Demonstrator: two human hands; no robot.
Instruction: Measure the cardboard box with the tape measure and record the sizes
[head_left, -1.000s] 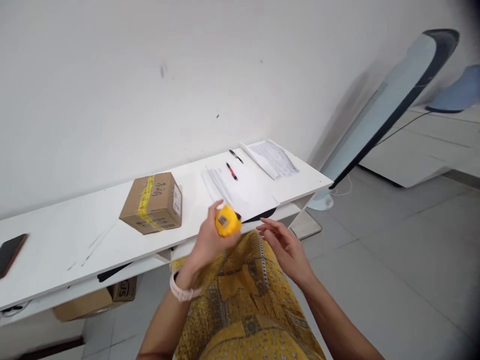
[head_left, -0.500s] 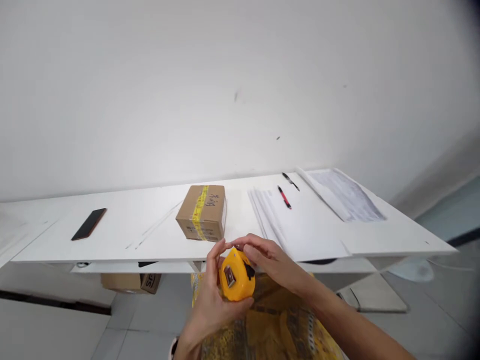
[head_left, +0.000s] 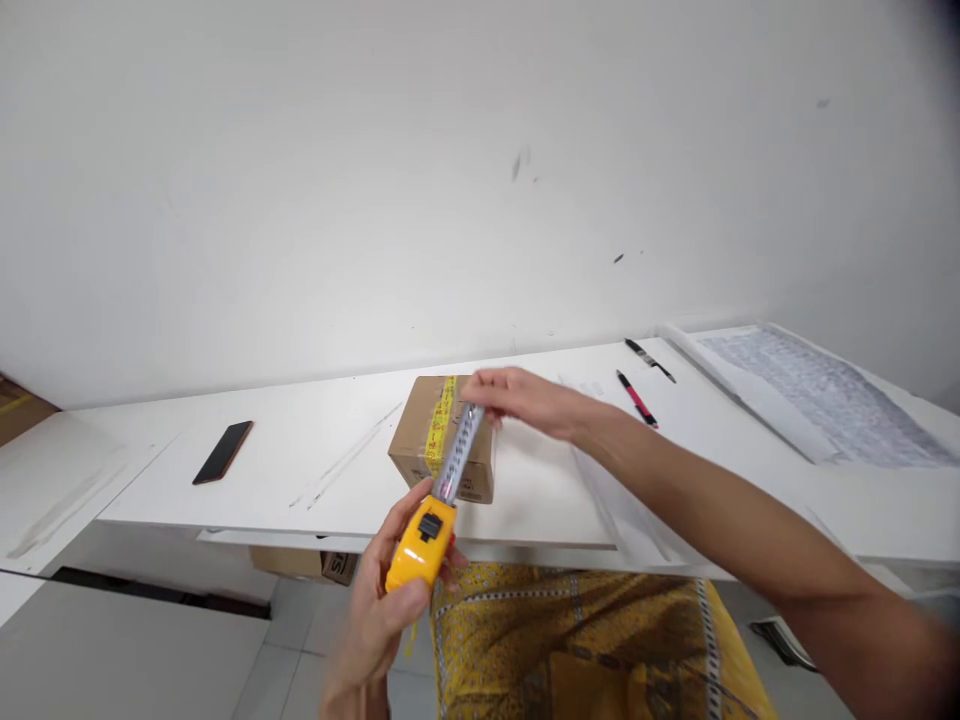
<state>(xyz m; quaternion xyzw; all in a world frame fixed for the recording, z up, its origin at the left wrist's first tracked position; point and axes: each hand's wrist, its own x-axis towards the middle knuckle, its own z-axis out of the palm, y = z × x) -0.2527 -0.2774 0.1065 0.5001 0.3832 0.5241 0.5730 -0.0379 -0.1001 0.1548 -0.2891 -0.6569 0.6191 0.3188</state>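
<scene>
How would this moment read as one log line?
left hand: holds yellow tape measure; right hand: holds blade at outer end; blade: extended; cardboard box: on white table

Long white flat-topped counter [head_left: 300,425] across frame, grey scuffs left of centre. On it: brown cardboard box with yellow tape [head_left: 416,415], mid-frame; flat black rectangular phone [head_left: 223,453], left; loose white paper sheets [head_left: 622,520], right of centre; slim black pen [head_left: 650,360], upper right.

scuffed white wall [head_left: 360,190], long white desk [head_left: 307,440], grey tiled floor [head_left: 296,610]
</scene>
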